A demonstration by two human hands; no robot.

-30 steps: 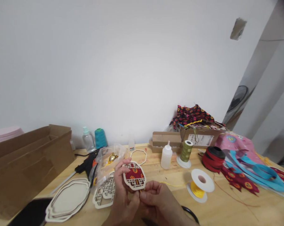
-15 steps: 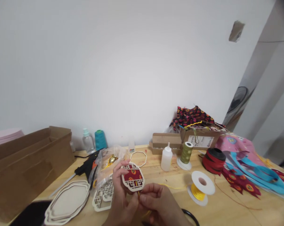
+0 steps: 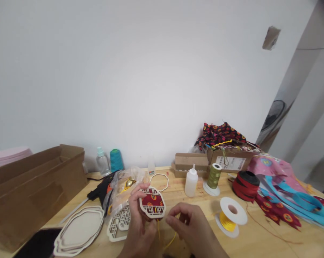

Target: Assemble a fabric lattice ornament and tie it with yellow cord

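Fingers (image 3: 137,191) of my left hand (image 3: 139,224) are pressed against the edge of a lattice-framed wooden panel with red patterned fabric (image 3: 153,202), pinching it upright against my palm. A yellow cord (image 3: 159,231) hangs from the panel, down past those fingers. My right hand (image 3: 190,225) is beside the panel, not touching it, its fingers loosely curled and parted from the thumb. Left of my left fingers lie loose lattice frames (image 3: 118,224), then a stack of wooden frames (image 3: 78,231). Right of my right fingers sits a yellow thread spool (image 3: 227,220). Beyond my fingers on the desk (image 3: 175,186) are a plastic bag (image 3: 129,182), a hot glue gun (image 3: 102,188), a thin wooden ring (image 3: 159,182), a squeeze bottle (image 3: 191,182), and an olive thread spool (image 3: 214,176).
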